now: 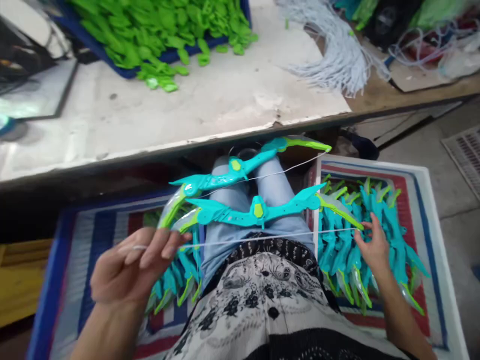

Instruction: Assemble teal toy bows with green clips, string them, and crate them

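Observation:
Two turquoise toy bows with lime-green and clear tips lie across the lap. The nearer toy bow (pixel 258 211) has its white string (pixel 262 238) running between its two ends. The farther toy bow (pixel 225 178) is also strung and rests over the knees, near the bench edge. My left hand (pixel 125 262) is closed at the left tips, its fingers over the ends of the bows; its exact grip on each is partly hidden. With thumb and finger, my right hand (pixel 375 247) pinches the right tip of the nearer bow, where the string ends.
More toy bows are stacked in a lined bin (pixel 412 172) at the right and another bin (pixel 67 250) at the left. On the bench (pixel 210 100) ahead stand a blue crate (pixel 129 72) of green parts (pixel 161 30) and a bundle of white strings (pixel 337 55).

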Tool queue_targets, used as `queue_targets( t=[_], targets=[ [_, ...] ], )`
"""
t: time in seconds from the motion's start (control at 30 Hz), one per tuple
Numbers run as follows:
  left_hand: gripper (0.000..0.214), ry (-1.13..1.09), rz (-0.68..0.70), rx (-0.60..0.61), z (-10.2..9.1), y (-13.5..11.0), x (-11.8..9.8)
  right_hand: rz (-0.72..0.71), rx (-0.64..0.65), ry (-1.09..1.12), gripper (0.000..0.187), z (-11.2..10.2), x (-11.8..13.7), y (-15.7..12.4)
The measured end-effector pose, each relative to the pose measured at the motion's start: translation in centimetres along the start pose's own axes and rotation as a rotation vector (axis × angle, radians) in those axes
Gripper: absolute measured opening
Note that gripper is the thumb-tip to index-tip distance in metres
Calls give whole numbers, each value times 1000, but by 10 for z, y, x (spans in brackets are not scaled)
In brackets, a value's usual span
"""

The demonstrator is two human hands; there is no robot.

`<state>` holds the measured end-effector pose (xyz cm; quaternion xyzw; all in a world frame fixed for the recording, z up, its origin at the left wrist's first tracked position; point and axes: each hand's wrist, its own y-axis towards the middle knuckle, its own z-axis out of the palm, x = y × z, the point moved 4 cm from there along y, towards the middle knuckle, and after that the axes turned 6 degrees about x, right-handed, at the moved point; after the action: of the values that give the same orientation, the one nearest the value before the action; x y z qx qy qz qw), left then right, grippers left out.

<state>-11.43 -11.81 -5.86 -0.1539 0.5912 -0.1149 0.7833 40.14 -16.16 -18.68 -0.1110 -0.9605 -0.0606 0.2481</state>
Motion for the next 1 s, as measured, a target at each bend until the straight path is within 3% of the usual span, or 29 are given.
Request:
queue_targets(
  t=[0.1, 0.2, 0.27, 0.37, 0.47, 0.53, 0.6, 0.67, 0.73, 0.83, 0.93, 1.0],
  targets=[
    [43, -55, 24, 1, -7, -34, 20, -178, -41, -108, 42, -18, 33, 23],
    [34, -188, -32, 38, 13, -44, 57, -404, -171, -104, 30, -18, 113, 40],
    [26, -257, -79, 38, 26, -42, 76, -717, -78, -4, 27, 9, 190, 38],
    [33, -324, -153, 115, 39, -36, 90, -1112, 336, -38, 36, 85, 293, 15],
    [21, -340, -165, 214, 44, -34, 89, -1149, 631, -336, 49, 148, 341, -7],
    [22, -381, -138, 270, 45, -36, 85, -1123, 724, -466, 55, 161, 347, -12],
    [28, -452, -104, 296, 45, -40, 81, -1111, 797, -473, 61, 153, 340, -8],
    [32, -490, -62, 239, 40, -44, 77, -1085, 949, -369, 67, 138, 328, 2],
    [34, -465, -5, 78, 27, -47, 71, -984, 1184, -178, 68, 126, 315, 16],
    [33, -359, 135, -297, -7, -51, 59, -648, 1502, 152, 69, 125, 301, 38],
    [25, -165, 273, -632, -40, -50, 43, -349, 1622, 329, 76, 133, 294, 52],
    [18, -13, 310, -714, -51, -41, 32, -284, 1636, 350, 79, 137, 293, 55]
  ],
)
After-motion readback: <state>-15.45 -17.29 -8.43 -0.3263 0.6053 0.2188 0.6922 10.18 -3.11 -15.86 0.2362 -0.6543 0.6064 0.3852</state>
